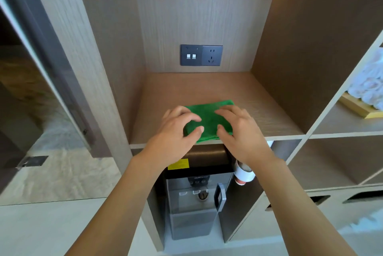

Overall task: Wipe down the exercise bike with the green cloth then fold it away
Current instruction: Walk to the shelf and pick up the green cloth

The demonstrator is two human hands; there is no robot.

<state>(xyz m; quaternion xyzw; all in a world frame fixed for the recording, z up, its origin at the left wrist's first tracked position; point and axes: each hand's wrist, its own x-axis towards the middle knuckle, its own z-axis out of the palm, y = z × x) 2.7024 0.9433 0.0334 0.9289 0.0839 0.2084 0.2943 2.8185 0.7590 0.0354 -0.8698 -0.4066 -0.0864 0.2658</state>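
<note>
The green cloth [208, 120] lies folded into a small rectangle near the front edge of a wooden shelf [259, 98] in an open niche. My left hand [176, 129] holds its left side, fingers curled over the top and thumb pressed against the near part. My right hand [238, 127] holds the right side the same way, bent fingers on top and thumb at the front. Both hands hide the cloth's side edges. No exercise bike is in view.
A dark switch and socket plate [201, 55] sits on the niche's back wall. Below the shelf stands a water dispenser [194, 204] with a paper cup holder [244, 175] beside it. White rolled towels [369, 83] on a tray fill the right-hand shelf. A mirrored door [41, 94] is at left.
</note>
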